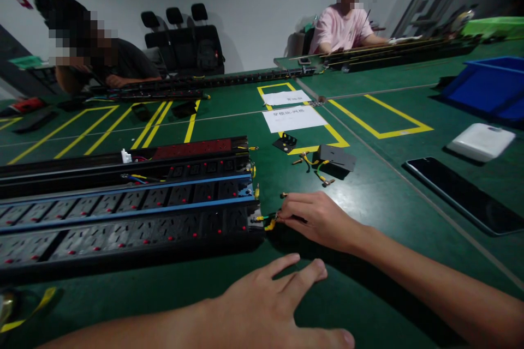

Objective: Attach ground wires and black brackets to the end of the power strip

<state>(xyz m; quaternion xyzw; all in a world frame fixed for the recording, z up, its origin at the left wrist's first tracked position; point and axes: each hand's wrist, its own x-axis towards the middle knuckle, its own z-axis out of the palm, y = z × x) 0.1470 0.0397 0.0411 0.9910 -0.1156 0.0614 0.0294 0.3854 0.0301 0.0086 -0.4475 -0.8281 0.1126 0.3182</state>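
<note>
Several long black power strips (123, 212) lie side by side on the green table (368, 196), their ends pointing right. My right hand (315, 218) is closed in a pinch on the yellow-green wire (268, 222) that sticks out of the nearest strip's end. My left hand (266, 305) lies flat on the table in front of the strips, fingers spread, holding nothing. A small black end cap with yellow-green leads (333, 159) lies just beyond my right hand.
A dark phone (462, 193) and a white box (481, 142) lie at the right, a blue bin (487, 87) behind them. Two paper sheets (292, 117) lie inside yellow floor-tape marks. Two other people sit at the far side with more strips.
</note>
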